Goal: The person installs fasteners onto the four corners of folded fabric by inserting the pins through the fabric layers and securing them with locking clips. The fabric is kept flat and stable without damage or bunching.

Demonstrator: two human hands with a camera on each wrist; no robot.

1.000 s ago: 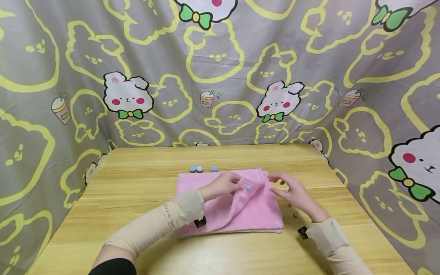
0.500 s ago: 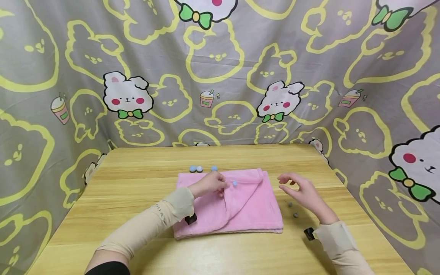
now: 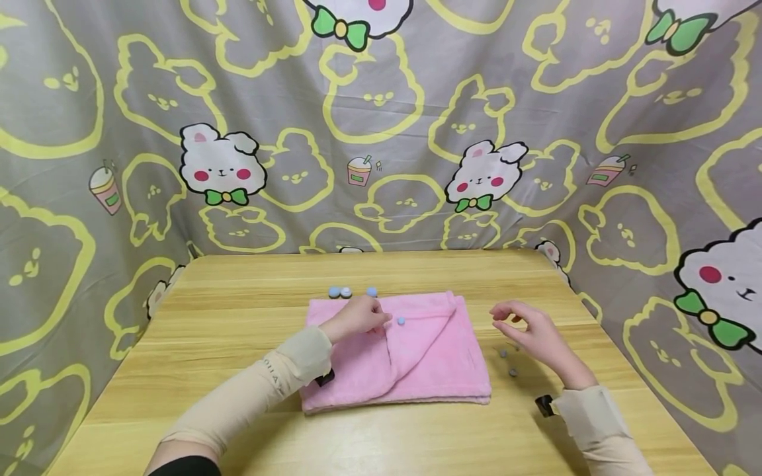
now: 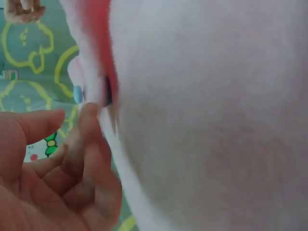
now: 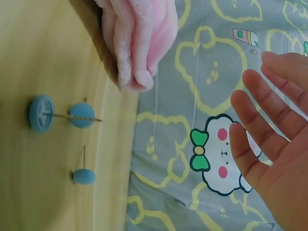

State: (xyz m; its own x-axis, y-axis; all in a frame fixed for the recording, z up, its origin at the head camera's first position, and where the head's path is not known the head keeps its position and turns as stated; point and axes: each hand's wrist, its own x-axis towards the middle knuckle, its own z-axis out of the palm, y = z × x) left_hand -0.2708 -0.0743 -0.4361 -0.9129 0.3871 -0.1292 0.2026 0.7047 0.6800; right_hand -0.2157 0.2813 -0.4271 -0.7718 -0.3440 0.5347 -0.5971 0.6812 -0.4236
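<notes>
A pink plush blanket (image 3: 351, 370) lies folded on the table, its top layer turned back diagonally. A blue-headed pin (image 3: 401, 321) sits in the turned-back flap. My left hand (image 3: 357, 318) is beside this pin; in the left wrist view a fingertip is at the flap's edge, and the thumb (image 4: 45, 126) stands apart from the fingers. A dark disc (image 4: 108, 90) shows on the flap's other side there. My right hand (image 3: 530, 330) hovers right of the blanket, fingers bent loosely, holding nothing. Twist pins (image 5: 83, 115) with blue heads lie below it.
Three blue caps (image 3: 335, 291) stand in a row behind the blanket. The wooden table (image 3: 238, 277) runs back to a grey patterned curtain (image 3: 381, 198) that hangs around three sides.
My left hand has moved left, and the flap with the blue-headed pin has shifted left and settled lower. My right hand has drawn away from the blanket to the right.
</notes>
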